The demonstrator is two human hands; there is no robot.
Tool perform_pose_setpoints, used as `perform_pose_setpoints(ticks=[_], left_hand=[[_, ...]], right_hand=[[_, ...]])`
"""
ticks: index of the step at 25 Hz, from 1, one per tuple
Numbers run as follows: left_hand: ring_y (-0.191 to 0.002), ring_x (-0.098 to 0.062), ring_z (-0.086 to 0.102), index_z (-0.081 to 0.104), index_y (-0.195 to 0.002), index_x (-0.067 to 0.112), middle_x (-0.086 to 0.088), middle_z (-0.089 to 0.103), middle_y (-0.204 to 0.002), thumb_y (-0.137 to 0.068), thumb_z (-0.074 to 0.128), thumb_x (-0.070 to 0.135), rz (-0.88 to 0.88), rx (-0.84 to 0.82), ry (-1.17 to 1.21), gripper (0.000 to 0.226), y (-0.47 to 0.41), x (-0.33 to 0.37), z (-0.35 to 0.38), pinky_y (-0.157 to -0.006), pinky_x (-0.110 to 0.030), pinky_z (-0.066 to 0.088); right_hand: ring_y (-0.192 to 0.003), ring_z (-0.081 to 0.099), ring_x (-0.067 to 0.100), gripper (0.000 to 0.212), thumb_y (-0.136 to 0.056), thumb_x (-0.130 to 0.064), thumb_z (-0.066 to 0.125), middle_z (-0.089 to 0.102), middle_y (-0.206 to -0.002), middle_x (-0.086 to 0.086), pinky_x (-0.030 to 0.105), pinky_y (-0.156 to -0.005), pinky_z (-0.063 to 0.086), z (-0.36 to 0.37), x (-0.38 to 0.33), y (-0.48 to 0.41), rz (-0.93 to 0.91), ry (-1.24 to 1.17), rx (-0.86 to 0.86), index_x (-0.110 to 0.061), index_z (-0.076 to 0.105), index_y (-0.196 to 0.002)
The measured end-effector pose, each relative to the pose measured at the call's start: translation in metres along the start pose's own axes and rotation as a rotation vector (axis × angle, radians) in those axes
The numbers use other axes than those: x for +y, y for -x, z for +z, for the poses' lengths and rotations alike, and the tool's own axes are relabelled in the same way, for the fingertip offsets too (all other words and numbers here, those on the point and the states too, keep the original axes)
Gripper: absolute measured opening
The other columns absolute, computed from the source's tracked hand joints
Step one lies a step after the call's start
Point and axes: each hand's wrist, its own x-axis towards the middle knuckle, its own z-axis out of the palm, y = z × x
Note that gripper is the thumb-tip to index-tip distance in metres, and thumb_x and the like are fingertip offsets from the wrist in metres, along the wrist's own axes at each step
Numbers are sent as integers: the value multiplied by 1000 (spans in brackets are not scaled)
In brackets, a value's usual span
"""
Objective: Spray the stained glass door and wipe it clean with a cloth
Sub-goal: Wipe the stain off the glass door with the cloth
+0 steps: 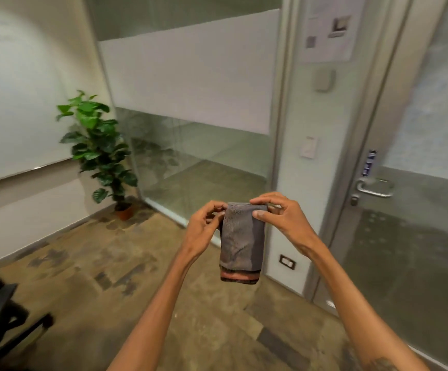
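Note:
A folded grey cloth (241, 242) with an orange stripe at its lower edge hangs in front of me. My left hand (204, 226) pinches its top left corner and my right hand (279, 218) grips its top right corner. The glass door (418, 223) stands at the right, with a frosted upper pane, a metal lever handle (373, 187) and a cloudy lower pane. No spray bottle is in view.
A glass partition (190, 84) with a frosted band fills the middle. A potted plant (102, 153) stands in the corner by a whiteboard wall. A dark chair (0, 317) is at the lower left. A wall post carries a paper notice (327, 28) and switches.

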Motion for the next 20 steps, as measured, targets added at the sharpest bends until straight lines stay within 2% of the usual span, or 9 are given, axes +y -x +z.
perform_pose_setpoints(ticks=[4, 7, 9, 11, 14, 16, 20], left_hand=[[-88, -3, 68, 72, -104, 31, 17, 76, -97, -98, 57, 3, 10, -199, 141, 32, -47, 11, 78, -78, -25, 60], [-93, -10, 72, 74, -110, 24, 5, 77, -104, -93, 64, 24, 7, -367, 219, 20, -80, 20, 128, -84, -30, 61], [-88, -11, 73, 73, -108, 30, 4, 77, -107, -87, 78, 30, 43, -407, 194, 22, -102, 25, 162, -85, -31, 61], [-84, -10, 74, 73, -100, 37, 9, 76, -102, -85, 82, 20, 86, -457, 204, 25, -124, 33, 199, -81, -28, 60], [-95, -15, 75, 74, -103, 28, 7, 77, -101, -87, 80, 12, 110, -543, 286, 23, -146, 49, 251, -86, -32, 63], [-101, -18, 74, 74, -106, 21, 2, 78, -104, -88, 79, 11, 113, -597, 346, 21, -157, 60, 287, -87, -35, 64], [-103, -20, 74, 73, -109, 17, -2, 78, -103, -88, 77, 3, 128, -709, 443, 25, -171, 80, 357, -86, -34, 64]], right_hand=[[-104, 67, 7, 20, -83, -7, 78, 66, -109, 0, 14, -89, 51, -72, 6, 15, 21, 90, 242, -16, 78, -102], [-104, 66, 2, 22, -83, -8, 78, 65, -110, 0, 10, -91, 49, -119, 11, 26, 42, 188, 368, -12, 77, -105], [-107, 65, 1, 28, -84, -13, 79, 63, -115, 0, 14, -94, 51, -150, 13, 31, 57, 245, 435, -14, 75, -112], [-111, 65, 4, 38, -83, -18, 80, 61, -122, -3, 21, -97, 54, -179, 16, 37, 78, 287, 521, -20, 71, -120], [-112, 66, 5, 46, -83, -22, 81, 63, -126, -9, 23, -93, 55, -216, 16, 55, 112, 280, 685, -27, 66, -127], [-113, 66, 9, 42, -86, -25, 77, 69, -123, -10, 27, -95, 56, -241, 17, 71, 162, 211, 758, -29, 65, -127], [-118, 66, 23, 31, -96, -23, 64, 73, -121, 2, 40, -99, 54, -291, 18, 105, 227, 105, 715, -21, 68, -126]])
